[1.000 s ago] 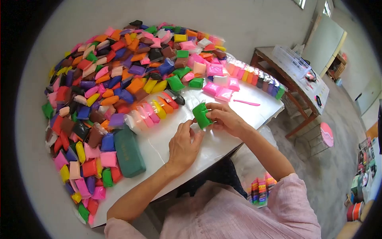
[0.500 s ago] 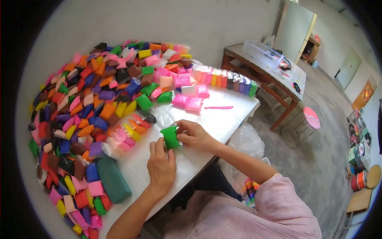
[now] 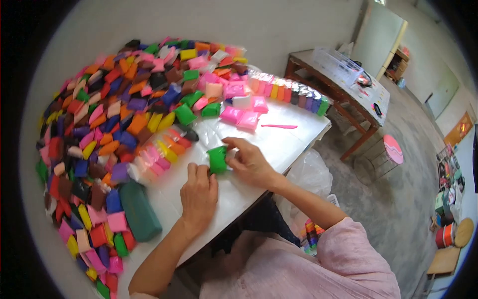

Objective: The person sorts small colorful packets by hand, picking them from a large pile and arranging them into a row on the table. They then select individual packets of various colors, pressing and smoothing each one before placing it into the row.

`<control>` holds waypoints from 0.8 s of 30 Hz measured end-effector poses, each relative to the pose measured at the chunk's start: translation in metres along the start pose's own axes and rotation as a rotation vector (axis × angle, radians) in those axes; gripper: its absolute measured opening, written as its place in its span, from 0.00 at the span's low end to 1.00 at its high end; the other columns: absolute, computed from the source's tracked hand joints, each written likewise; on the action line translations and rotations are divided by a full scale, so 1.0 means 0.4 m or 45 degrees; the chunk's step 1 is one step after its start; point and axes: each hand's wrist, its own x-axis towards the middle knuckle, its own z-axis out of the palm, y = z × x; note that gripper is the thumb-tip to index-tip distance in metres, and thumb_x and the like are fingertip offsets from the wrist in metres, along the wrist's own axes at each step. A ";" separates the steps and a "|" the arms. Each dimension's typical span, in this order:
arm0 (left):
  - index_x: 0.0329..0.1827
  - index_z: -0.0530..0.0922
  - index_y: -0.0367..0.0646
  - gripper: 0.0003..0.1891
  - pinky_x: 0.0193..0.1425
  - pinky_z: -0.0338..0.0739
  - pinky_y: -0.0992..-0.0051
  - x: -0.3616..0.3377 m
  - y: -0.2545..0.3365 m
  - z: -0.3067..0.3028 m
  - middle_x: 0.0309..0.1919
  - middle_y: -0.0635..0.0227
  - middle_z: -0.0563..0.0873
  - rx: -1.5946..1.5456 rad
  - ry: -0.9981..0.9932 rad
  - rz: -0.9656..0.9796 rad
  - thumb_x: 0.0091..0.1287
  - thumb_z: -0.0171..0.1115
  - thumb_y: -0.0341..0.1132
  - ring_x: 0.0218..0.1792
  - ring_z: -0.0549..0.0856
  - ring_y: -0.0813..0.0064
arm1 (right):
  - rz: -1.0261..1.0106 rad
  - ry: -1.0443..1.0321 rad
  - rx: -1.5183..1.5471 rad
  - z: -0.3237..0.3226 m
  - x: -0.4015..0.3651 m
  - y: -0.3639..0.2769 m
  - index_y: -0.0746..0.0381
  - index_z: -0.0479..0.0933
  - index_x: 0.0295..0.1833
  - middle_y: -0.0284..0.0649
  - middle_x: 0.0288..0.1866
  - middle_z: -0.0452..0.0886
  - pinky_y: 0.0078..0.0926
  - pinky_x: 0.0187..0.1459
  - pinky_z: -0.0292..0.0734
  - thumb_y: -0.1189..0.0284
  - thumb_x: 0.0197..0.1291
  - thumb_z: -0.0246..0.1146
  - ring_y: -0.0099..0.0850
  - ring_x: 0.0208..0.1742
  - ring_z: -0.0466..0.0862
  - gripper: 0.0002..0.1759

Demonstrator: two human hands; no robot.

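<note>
A green packet point(image 3: 217, 160) is between my two hands over the white table point(image 3: 199, 204). My right hand point(image 3: 250, 162) grips its right edge between thumb and fingers. My left hand point(image 3: 199, 192) is at its lower left, fingers bent and close together; whether they touch the packet or hold anything is hard to tell. Left of my hands lie a dark green block point(image 3: 139, 212) and a large heap of coloured packets point(image 3: 114, 124). Beyond my hands are pink packets point(image 3: 247, 120) and a pink plastic knife point(image 3: 279, 126).
A row of coloured packets point(image 3: 289, 93) lies along the table's far side. To the right stand a second table point(image 3: 371, 97) with a clear basket point(image 3: 338, 67) and a pink-topped stool point(image 3: 393, 149). A clear plastic bag point(image 3: 311, 174) hangs by the near edge.
The view has shifted slightly. The green packet has turned a little, and my left hand's fingers have moved off its lower left side. My right hand still has its right edge.
</note>
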 end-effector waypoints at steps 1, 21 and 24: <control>0.42 0.72 0.36 0.07 0.37 0.78 0.56 0.000 0.001 0.004 0.42 0.53 0.73 0.000 0.001 -0.012 0.66 0.58 0.30 0.35 0.81 0.49 | -0.047 0.009 -0.060 -0.003 -0.002 0.000 0.65 0.71 0.63 0.41 0.46 0.79 0.20 0.31 0.74 0.79 0.59 0.62 0.19 0.28 0.74 0.24; 0.39 0.72 0.37 0.05 0.35 0.77 0.57 0.002 0.007 0.006 0.40 0.56 0.74 0.056 -0.029 0.030 0.67 0.57 0.29 0.34 0.81 0.51 | -0.367 -0.063 -0.667 -0.027 -0.045 -0.056 0.61 0.75 0.37 0.41 0.32 0.74 0.39 0.31 0.75 0.70 0.54 0.67 0.42 0.31 0.79 0.09; 0.39 0.72 0.37 0.05 0.35 0.76 0.57 0.001 0.006 0.008 0.40 0.55 0.74 0.065 -0.032 0.056 0.67 0.56 0.29 0.34 0.80 0.51 | -0.368 -0.082 -0.699 -0.029 -0.045 -0.054 0.61 0.75 0.36 0.41 0.32 0.74 0.39 0.31 0.75 0.69 0.54 0.67 0.41 0.31 0.79 0.09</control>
